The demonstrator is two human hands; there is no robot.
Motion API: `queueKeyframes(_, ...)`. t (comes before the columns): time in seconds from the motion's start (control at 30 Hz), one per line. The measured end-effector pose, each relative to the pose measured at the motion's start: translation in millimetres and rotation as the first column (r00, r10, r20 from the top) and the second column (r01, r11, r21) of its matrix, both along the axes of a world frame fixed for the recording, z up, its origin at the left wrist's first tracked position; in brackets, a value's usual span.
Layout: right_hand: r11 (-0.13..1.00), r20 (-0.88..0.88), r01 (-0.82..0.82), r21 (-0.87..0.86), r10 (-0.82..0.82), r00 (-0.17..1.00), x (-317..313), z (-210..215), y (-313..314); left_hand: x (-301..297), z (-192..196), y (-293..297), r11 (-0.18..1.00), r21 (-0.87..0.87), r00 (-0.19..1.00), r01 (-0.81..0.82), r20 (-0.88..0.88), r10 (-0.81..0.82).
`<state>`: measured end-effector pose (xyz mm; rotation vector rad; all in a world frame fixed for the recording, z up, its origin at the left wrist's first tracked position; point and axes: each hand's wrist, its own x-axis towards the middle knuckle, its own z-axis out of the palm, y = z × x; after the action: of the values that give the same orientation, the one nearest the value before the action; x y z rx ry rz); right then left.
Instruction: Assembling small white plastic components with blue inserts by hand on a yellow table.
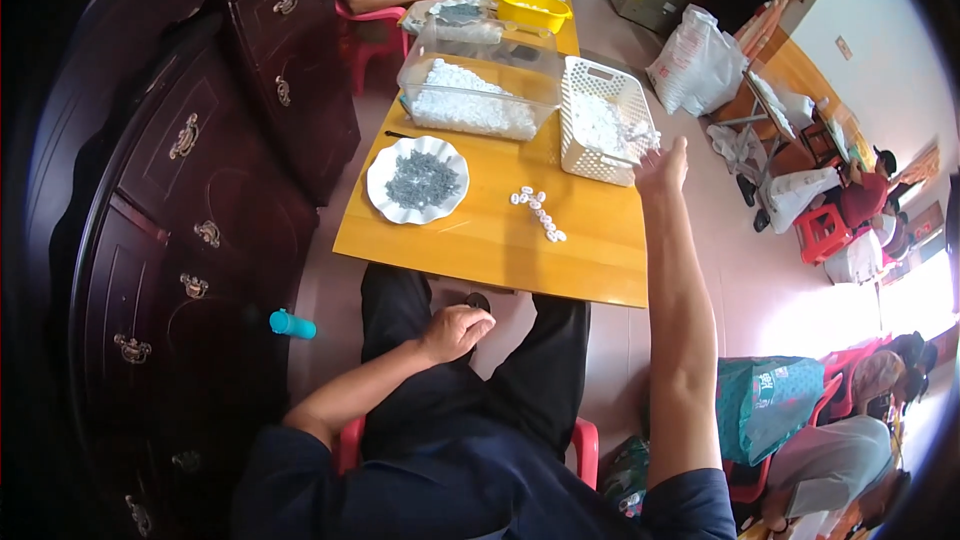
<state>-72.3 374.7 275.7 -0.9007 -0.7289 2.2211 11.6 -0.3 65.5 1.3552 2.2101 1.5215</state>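
White plastic basket (pixel 603 120) of small white parts sits just ahead of the right hand (pixel 661 168), whose fingers reach its corner, grip unclear. Left hand (pixel 455 331) rests loosely curled on the lap, below the yellow table (pixel 480 240).

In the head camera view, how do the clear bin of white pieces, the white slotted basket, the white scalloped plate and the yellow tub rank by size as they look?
1. Clear plastic bin
2. White slotted basket
3. White scalloped plate, close to the basket, so this order is unsure
4. Yellow tub, though it sits farthest from the camera, which shrinks it
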Motion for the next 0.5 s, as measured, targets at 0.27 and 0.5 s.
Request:
queueKeyframes(0.27, 0.069, 0.379, -0.375, 0.924, -0.271, 0.885, 59, -147, -92, -2, -33, -24, 0.994, -0.024, 0.938, -0.104, 0.331, 0.107)
queueKeyframes(0.5, -0.133, 0.403, -0.442, 0.887, -0.246, 0.882, 57, -168, -109, -4, -34, -17, 0.993, -0.098, 0.946, -0.073, 0.308, 0.1)
